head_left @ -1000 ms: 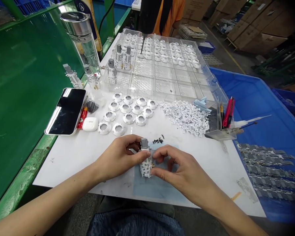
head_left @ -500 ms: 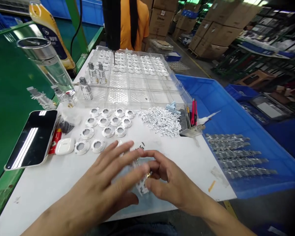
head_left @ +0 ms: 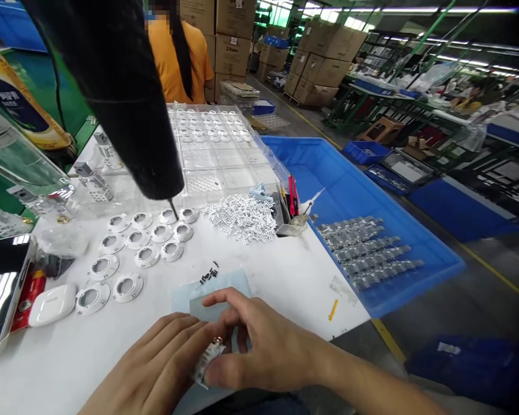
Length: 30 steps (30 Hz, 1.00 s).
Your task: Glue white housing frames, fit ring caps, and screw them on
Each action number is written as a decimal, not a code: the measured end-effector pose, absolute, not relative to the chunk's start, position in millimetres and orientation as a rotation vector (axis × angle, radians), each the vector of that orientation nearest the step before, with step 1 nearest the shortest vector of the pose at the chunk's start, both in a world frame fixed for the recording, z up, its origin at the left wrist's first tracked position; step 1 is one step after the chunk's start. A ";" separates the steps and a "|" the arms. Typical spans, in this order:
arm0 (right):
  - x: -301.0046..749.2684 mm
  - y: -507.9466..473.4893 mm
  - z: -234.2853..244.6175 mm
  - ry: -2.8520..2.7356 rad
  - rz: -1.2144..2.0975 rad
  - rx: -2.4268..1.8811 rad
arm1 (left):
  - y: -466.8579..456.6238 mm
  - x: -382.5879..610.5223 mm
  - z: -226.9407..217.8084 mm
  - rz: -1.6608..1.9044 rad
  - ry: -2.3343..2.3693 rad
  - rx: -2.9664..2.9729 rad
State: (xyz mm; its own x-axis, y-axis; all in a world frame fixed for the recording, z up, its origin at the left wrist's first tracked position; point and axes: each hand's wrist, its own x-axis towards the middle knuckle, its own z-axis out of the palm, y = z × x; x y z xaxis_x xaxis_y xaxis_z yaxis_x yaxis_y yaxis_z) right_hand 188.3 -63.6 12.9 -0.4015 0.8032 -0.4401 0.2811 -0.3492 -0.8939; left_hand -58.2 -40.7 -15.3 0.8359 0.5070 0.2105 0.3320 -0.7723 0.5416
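My left hand (head_left: 164, 357) is closed around a small white part with a brass-coloured fitting (head_left: 205, 363), low over the table's front edge. From the right, my right hand (head_left: 259, 340) pinches the same part, its thumb lying along the side and its index finger raised. Fingers cover much of the part. Under the hands lies a pale blue mat (head_left: 237, 281). A small heap of black screws (head_left: 208, 275) rests just beyond. In front hangs a black electric screwdriver (head_left: 134, 109), its bit pointing down at the white rings (head_left: 147, 255) in rows.
Small white pins (head_left: 242, 216) lie in a pile beside a tool holder (head_left: 292, 225). A blue bin (head_left: 415, 248) holds rows of grey parts (head_left: 367, 251). A clear divided tray (head_left: 237, 155) carries more rings. Left stand a phone (head_left: 4, 288) and white case (head_left: 52, 305). A person (head_left: 177, 57) stands beyond.
The view has swung, so the table has shifted left and the screwdriver looms larger. My left hand's spread fingers have come together around the white part; my right hand still grips it.
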 end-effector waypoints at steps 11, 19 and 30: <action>358.1 6.7 -26.0 -1.002 0.356 -1.586 | -54.7 -43.2 -22.9 0.709 1.098 1.887; 378.6 36.7 -35.9 -0.963 0.422 -1.591 | -45.7 -29.9 -0.8 0.702 1.032 1.345; 242.4 -52.8 14.3 -1.275 0.400 -1.367 | -48.0 -29.8 -8.6 0.742 1.042 1.220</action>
